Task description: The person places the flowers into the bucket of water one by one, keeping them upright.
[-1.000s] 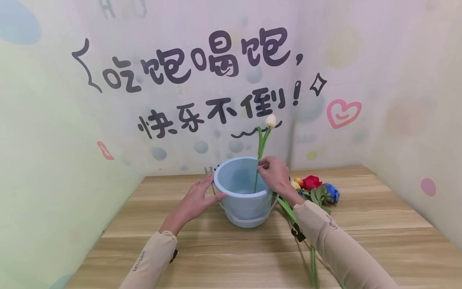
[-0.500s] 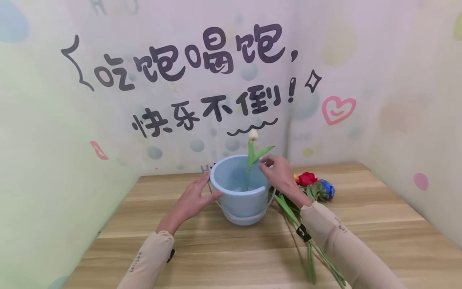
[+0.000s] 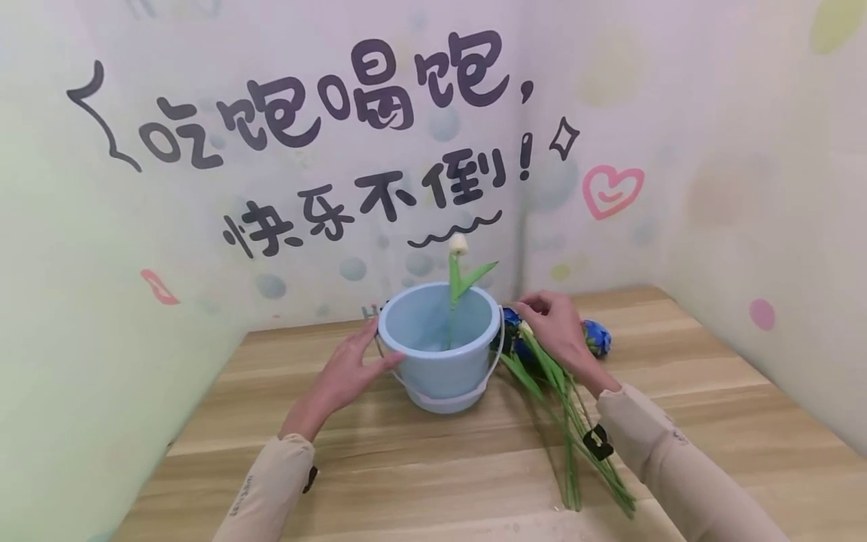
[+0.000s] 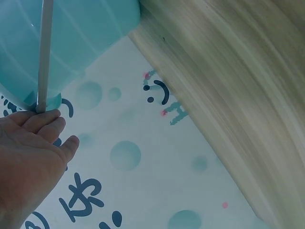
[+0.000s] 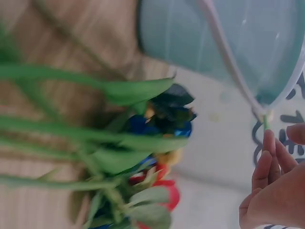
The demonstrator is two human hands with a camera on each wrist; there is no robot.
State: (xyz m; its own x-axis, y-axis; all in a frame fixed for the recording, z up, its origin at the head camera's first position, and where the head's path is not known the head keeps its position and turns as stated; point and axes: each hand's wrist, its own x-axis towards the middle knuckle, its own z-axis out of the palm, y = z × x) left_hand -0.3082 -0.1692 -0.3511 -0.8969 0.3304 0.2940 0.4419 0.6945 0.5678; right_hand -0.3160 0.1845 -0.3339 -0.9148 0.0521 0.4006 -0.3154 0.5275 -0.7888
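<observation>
A pale blue bucket (image 3: 443, 376) stands on the table, its light handle (image 3: 493, 369) hanging down. Inside it one white tulip (image 3: 458, 245) stands upright, its green leaves above the rim. My left hand (image 3: 345, 373) rests against the bucket's left side, the thumb by the front rim; in the left wrist view its mostly straight fingers touch the bucket near the handle joint. My right hand (image 3: 558, 327) hovers right of the bucket, above the pile of artificial flowers (image 5: 162, 138), with nothing seen between its loosely bent fingers. It partly hides the blooms in the head view.
The flowers' green stems (image 3: 576, 444) spread towards the front of the table (image 3: 406, 482). A blue bloom (image 3: 597, 339) lies beyond the right wrist. A printed wall (image 3: 325, 150) rises directly behind the table.
My right hand has let go of the tulip and moved right, over the pile. The tulip sits lower in the bucket. My left hand stays on the bucket; the head view has turned slightly right.
</observation>
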